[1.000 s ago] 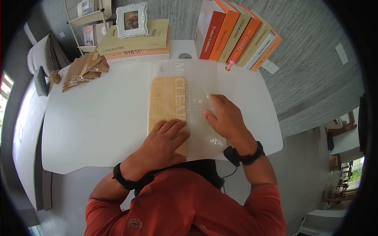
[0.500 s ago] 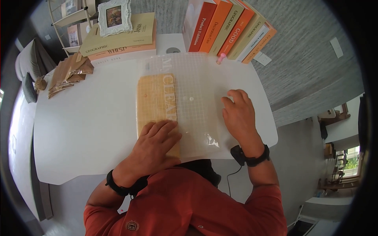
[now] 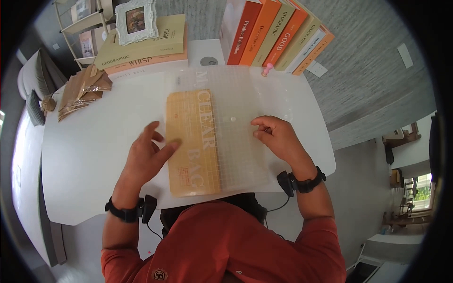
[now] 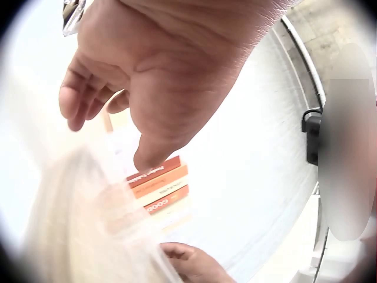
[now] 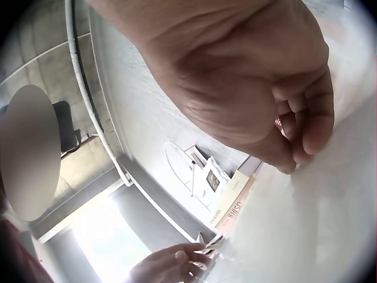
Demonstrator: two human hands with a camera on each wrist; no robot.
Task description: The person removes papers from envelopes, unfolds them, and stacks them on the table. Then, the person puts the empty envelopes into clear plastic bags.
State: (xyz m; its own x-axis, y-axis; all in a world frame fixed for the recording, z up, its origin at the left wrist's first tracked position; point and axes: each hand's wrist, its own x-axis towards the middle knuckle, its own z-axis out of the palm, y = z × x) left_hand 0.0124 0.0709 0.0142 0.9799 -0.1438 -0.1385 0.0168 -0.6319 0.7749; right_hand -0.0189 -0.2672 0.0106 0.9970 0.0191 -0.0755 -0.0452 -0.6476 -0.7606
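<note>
The clear bag (image 3: 238, 158) runs twelve-to-six, at three o'clock from the loose, empty left hand (image 3: 147, 155) — the right hand (image 3: 283, 140) pinches it.

The clear bag (image 3: 238, 155) reads "CLEAR BAG"; upright books (image 3: 276, 40) read "Product Exhibition", "Decoration Case", "GEOGRAPHIC", "GOOD"; a stacked book (image 3: 163, 59), "WHISP".

The left hand (image 4: 165, 76) hangs near a blurred translucent bag (image 4: 76, 224), orange-spined books (image 4: 162, 191) showing beyond its thumb.
</note>
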